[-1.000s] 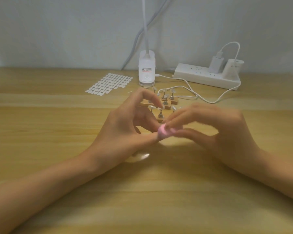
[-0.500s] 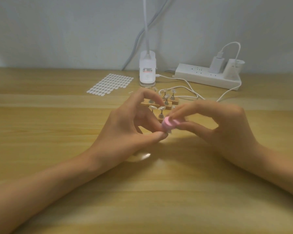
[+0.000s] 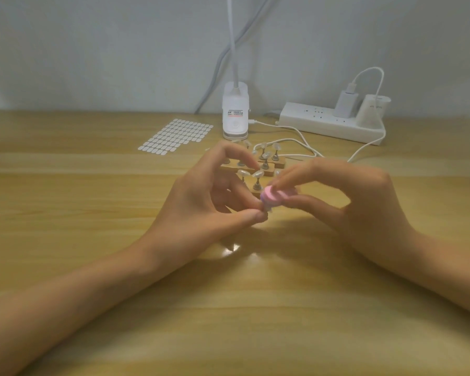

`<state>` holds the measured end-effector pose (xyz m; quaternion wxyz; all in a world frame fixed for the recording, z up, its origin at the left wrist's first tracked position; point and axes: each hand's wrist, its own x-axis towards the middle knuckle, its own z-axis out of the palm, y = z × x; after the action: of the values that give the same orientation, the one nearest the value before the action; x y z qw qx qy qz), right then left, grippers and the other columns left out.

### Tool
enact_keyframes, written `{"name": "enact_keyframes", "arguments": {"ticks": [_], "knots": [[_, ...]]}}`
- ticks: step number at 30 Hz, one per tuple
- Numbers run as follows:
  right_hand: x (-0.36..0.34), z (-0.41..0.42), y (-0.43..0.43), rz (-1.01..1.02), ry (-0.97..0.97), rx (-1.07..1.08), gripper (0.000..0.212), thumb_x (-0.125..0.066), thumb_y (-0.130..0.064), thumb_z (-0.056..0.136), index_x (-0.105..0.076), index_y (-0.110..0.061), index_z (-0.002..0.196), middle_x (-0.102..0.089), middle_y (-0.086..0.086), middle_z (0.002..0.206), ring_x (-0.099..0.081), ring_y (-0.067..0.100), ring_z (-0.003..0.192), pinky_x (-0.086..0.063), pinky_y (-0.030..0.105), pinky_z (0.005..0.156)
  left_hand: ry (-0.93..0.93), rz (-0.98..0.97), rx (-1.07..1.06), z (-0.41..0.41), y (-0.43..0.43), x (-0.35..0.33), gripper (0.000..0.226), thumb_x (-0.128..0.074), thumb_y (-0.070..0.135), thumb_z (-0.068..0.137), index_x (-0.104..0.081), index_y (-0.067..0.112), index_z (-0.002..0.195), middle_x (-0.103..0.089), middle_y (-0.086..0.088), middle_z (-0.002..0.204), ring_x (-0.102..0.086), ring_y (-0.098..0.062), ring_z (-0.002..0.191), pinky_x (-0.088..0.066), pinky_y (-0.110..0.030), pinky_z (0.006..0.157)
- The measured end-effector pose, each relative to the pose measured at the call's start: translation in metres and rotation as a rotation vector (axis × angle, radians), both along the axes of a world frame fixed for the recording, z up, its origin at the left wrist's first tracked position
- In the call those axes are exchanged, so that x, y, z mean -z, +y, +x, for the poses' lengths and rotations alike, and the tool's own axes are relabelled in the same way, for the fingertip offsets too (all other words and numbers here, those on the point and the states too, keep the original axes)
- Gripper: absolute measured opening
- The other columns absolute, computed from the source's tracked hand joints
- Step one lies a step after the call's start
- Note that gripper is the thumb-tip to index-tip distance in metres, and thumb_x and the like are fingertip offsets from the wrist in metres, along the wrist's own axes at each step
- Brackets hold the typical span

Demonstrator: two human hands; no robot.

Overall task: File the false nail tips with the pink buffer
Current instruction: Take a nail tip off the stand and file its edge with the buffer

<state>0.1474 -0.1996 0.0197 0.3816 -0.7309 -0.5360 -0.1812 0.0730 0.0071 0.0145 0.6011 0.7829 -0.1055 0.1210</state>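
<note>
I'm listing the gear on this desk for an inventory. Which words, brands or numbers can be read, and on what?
Nothing here can be read as text.
lamp base: small label with red and dark print, too blurred to read.
white charger: faint grey marking, too blurred.
power strip: tiny marks by the sockets, too small.
pink buffer: no print shows.

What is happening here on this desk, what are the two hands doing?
A person is filing nails. The right hand pinches the pink buffer, and the left hand pinches a false nail tip, mostly hidden, under the buffer's end. More nail tips stand on wooden holders just behind the hands.
</note>
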Motion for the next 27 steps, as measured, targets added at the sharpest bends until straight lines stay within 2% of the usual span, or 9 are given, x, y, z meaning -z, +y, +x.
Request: {"name": "enact_keyframes", "arguments": {"ticks": [3, 7, 10, 13, 15, 18, 22, 24, 27], "knots": [[0.004, -0.006, 0.003, -0.038, -0.066, -0.111, 0.008, -0.076, -0.008, 0.088, -0.077, -0.007, 0.096, -0.075, 0.002, 0.100, -0.071, 0.015, 0.093, -0.056, 0.031, 0.084, -0.006, 0.007, 0.027, -0.002, -0.001, -0.003, 0.055, -0.091, 0.022, 0.071, -0.055, 0.024, 0.111, -0.073, -0.004, 0.075, -0.074, -0.017, 0.069, -0.057, -0.033, 0.058], [0.001, 0.006, 0.002, 0.006, -0.002, 0.010, 0.010, -0.077, -0.010, 0.088, -0.075, -0.009, 0.097, -0.076, 0.005, 0.096, -0.073, 0.023, 0.092, -0.056, 0.042, 0.082, 0.004, 0.001, 0.002, 0.000, 0.000, -0.001, 0.048, -0.085, 0.008, 0.075, -0.056, 0.025, 0.109, -0.075, -0.006, 0.078, -0.077, -0.024, 0.076, -0.060, -0.040, 0.065], [0.002, 0.007, 0.001, -0.002, -0.042, -0.011, 0.008, -0.076, -0.011, 0.089, -0.076, -0.008, 0.096, -0.075, 0.003, 0.099, -0.072, 0.020, 0.096, -0.056, 0.037, 0.085, -0.009, 0.017, 0.019, -0.001, -0.001, -0.001, 0.049, -0.082, 0.007, 0.074, -0.055, 0.027, 0.109, -0.075, -0.005, 0.077, -0.077, -0.022, 0.076, -0.059, -0.033, 0.066], [0.001, 0.008, -0.004, 0.064, 0.024, 0.042, 0.011, -0.076, -0.015, 0.088, -0.075, -0.010, 0.097, -0.076, 0.005, 0.094, -0.072, 0.024, 0.088, -0.056, 0.044, 0.080, -0.006, 0.008, 0.017, 0.000, -0.001, 0.000, 0.047, -0.082, 0.009, 0.074, -0.056, 0.026, 0.109, -0.075, -0.004, 0.078, -0.077, -0.021, 0.078, -0.059, -0.026, 0.067], [0.000, 0.005, -0.003, 0.080, 0.038, 0.021, 0.012, -0.076, -0.016, 0.089, -0.074, -0.013, 0.100, -0.075, 0.003, 0.095, -0.071, 0.023, 0.089, -0.055, 0.041, 0.081, -0.002, -0.016, 0.007, 0.000, 0.000, 0.000, 0.046, -0.083, 0.012, 0.073, -0.056, 0.026, 0.108, -0.074, -0.003, 0.077, -0.077, -0.021, 0.077, -0.060, -0.027, 0.066], [0.004, 0.000, 0.001, -0.011, -0.040, -0.079, 0.012, -0.073, -0.010, 0.090, -0.076, -0.010, 0.101, -0.073, 0.004, 0.101, -0.070, 0.015, 0.097, -0.054, 0.030, 0.087, -0.014, -0.019, 0.013, -0.001, -0.001, -0.001, 0.046, -0.086, 0.020, 0.075, -0.056, 0.028, 0.108, -0.072, -0.002, 0.074, -0.076, -0.019, 0.072, -0.059, -0.029, 0.060], [0.002, 0.002, -0.001, 0.017, -0.034, -0.042, 0.013, -0.074, -0.009, 0.088, -0.076, -0.008, 0.101, -0.074, 0.006, 0.100, -0.071, 0.020, 0.095, -0.056, 0.038, 0.083, -0.015, -0.017, 0.004, -0.001, -0.001, 0.000, 0.048, -0.087, 0.017, 0.073, -0.056, 0.030, 0.107, -0.074, -0.004, 0.076, -0.077, -0.023, 0.076, -0.060, -0.039, 0.064], [0.004, 0.000, 0.001, -0.012, -0.067, -0.111, 0.012, -0.074, -0.006, 0.088, -0.077, -0.007, 0.100, -0.074, 0.006, 0.102, -0.071, 0.018, 0.097, -0.056, 0.034, 0.084, -0.024, -0.014, 0.015, -0.001, -0.002, -0.001, 0.048, -0.088, 0.025, 0.072, -0.056, 0.030, 0.109, -0.073, -0.001, 0.075, -0.076, -0.018, 0.072, -0.058, -0.030, 0.058], [0.002, 0.002, 0.000, -0.001, -0.064, -0.065, 0.012, -0.074, -0.007, 0.088, -0.077, -0.008, 0.101, -0.074, 0.004, 0.102, -0.071, 0.016, 0.097, -0.056, 0.035, 0.083, -0.025, -0.006, 0.002, 0.001, 0.000, 0.000, 0.046, -0.086, 0.014, 0.076, -0.056, 0.028, 0.109, -0.074, -0.003, 0.077, -0.076, -0.018, 0.073, -0.057, -0.028, 0.058]]}}
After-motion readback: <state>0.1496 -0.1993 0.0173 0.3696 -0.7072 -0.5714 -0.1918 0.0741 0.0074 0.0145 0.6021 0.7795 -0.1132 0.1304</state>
